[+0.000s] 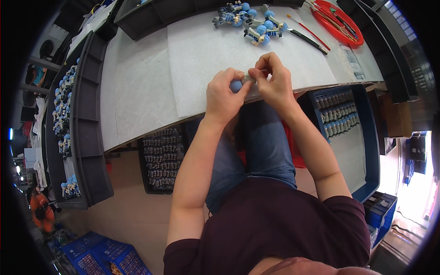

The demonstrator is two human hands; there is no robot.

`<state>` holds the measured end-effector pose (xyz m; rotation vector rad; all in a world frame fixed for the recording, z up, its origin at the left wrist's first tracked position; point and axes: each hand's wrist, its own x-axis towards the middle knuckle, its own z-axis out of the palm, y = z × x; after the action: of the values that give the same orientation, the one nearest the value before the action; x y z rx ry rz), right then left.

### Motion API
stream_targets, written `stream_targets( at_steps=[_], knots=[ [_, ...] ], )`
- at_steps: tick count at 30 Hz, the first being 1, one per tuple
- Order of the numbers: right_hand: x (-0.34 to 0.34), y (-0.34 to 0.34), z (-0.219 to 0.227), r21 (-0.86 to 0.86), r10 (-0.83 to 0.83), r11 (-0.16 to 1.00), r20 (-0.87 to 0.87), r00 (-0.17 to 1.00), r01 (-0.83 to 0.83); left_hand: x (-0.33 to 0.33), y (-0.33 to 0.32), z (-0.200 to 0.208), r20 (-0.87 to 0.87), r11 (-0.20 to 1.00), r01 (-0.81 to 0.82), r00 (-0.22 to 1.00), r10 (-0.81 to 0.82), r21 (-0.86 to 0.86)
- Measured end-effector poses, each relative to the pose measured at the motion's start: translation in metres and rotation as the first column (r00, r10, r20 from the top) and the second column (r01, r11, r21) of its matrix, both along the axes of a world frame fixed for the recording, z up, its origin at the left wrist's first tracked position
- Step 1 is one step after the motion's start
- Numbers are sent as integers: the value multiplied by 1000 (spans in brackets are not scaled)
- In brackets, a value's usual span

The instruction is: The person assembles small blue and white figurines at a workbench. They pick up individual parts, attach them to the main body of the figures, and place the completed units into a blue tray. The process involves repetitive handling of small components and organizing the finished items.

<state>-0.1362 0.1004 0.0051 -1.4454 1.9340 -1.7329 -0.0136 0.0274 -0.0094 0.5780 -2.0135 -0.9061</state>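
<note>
Between my hands, just above the table's near edge, is a small figurine point(236, 86) with a round blue head and a pale body. My left hand point(225, 94) is closed around its blue head end, thumb and fingertips pinching it. The fingers of my right hand point(275, 80) pinch the pale end of the same figurine; its finer details are hidden by my fingertips. Farther back on the white foam sheet point(197, 68) lies a heap of blue-headed figurines point(261, 30) with striped bodies.
Right of the heap lie a craft knife point(308, 42), a red-handled paintbrush point(311, 30) and a red oval tray point(355, 42) of brushes. Crates of figurines stand left point(91, 119), right point(373, 151) and below the table point(145, 176). An orange fan point(42, 213) stands lower left.
</note>
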Motion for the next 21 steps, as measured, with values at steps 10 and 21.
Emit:
stream_targets(
  at_steps=[10,21],
  knots=[
    [-103,-3,6,-6,-382,917,-303,873,399,2,2,7,21,980,-19,1000,15,196],
    [-66,1,3,-86,-182,981,-147,972,171,10,-13,2,-294,827,239,951,-94,508]
  ],
)
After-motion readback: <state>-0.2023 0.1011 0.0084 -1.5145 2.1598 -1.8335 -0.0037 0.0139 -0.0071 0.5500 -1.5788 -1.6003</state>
